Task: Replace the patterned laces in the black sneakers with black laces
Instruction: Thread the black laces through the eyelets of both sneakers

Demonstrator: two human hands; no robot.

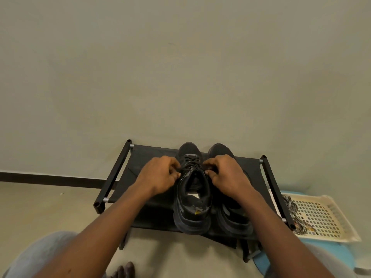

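head view: the left sneaker (192, 209) and the right sneaker (234, 221) sit side by side on top of the black shoe rack (140, 157), toes toward the wall. the left hand (158, 175) and right hand (226, 173) are apart, one on each side of the left sneaker's tongue. both have fingers curled, pinching the black laces (191, 163) up by the top eyelets. it's black on black, so the lace ends are hard to make out. the right forearm hides the right sneaker's middle. there's a small yellow tag at the left sneaker's heel and a white patch on its insole, with any writing too small to read. the patterned laces (293, 209) lie in a cream basket (325, 217) just right of the rack, partly behind its post.
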